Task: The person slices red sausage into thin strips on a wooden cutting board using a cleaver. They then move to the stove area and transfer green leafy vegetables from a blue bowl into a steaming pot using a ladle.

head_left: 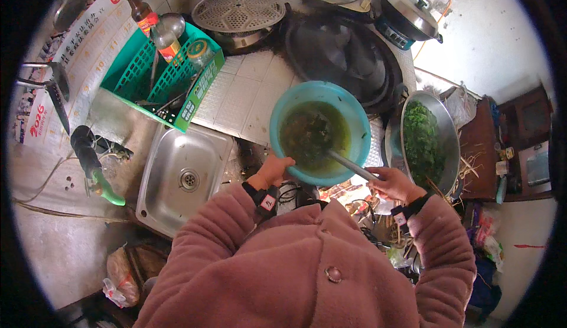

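Note:
A round turquoise basin (361, 118) is in front of me, partly filled with murky green liquid (301, 130) that has dark bits in it. My left hand (271, 171) is closed on the basin's near left rim. In my right hand (391, 184) is the grey handle of a long metal utensil (352, 167), its fingers wrapped around the end. The handle slants over the near right rim into the liquid. Its working end is under the surface, so I cannot tell its kind.
Right of the basin, a wide metal bowl (456, 145) holds chopped green leaves (422, 142). Behind stands a large dark wok lid (342, 56). A steel sink (168, 177) lies to the left, below a green crate (204, 91) with bottles. A knife (58, 106) hangs on the left wall.

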The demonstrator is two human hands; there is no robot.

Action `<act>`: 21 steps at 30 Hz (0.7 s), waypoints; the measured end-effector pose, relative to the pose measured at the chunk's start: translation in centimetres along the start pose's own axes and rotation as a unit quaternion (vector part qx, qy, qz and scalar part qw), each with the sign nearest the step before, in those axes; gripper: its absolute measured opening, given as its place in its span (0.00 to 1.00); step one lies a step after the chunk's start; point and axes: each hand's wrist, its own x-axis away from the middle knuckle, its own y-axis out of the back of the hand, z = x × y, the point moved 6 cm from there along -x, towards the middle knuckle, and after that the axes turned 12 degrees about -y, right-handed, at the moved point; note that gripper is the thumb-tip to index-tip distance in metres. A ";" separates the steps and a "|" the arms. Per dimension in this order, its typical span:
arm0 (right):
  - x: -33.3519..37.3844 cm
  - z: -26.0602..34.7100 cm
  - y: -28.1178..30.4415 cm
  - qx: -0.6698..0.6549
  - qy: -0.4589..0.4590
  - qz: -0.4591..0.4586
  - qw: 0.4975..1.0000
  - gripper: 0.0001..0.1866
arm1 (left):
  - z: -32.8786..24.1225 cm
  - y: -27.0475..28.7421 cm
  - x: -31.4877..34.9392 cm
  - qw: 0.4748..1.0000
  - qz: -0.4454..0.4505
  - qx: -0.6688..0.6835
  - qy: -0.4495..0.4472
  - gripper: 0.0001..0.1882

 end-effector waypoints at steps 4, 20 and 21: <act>-1.5 -1.4 -2.0 -0.145 0.014 0.035 0.989 0.26 | -0.5 0.0 0.1 0.999 -0.028 -0.026 0.018 0.21; 4.7 -0.6 -3.0 -0.271 -0.006 0.119 0.955 0.23 | 1.3 1.8 -1.3 0.999 0.018 -0.035 0.003 0.23; 5.1 -0.6 -3.3 -0.280 -0.011 0.142 0.949 0.23 | 1.5 1.7 -1.2 1.000 0.006 -0.013 0.025 0.24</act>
